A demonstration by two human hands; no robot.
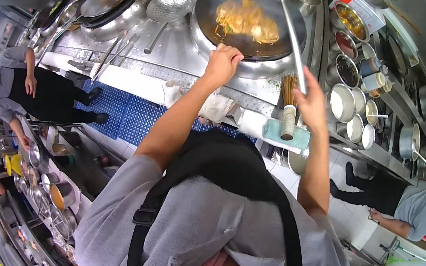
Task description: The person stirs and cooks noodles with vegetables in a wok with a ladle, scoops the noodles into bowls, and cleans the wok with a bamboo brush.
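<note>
We see the wok [207, 18] at 12 o'clock from us, sitting on a round steel ring [260, 73], with a heap of stir-fried food [248, 19] inside it. If the wok is a clock with 12 on the far side, our left hand [224, 65] is near 7 o'clock, with its fingers curled at the near rim. It seems to have hold there, but we cannot tell if a handle or a cloth is under the fingers. Our right hand [313, 99] is between 4 and 5 o'clock, blurry and partly closed, loosely around the end of a long metal ladle [294, 41]. The ladle's shaft slants up over the wok to about 1 o'clock. We think the wok is hard, heavy and very hot, so the near edge is a good place to hold it, with a thick cloth. The ladle looks stiff and much lighter, and maybe slippery if oil gets on it, so we do best to hold it at the end far from the heat. The food looks soft, wet and easy to break. A bamboo brush [289, 108] lies near 5 o'clock, and a skimmer [169, 7] lies at 9 o'clock.
</note>
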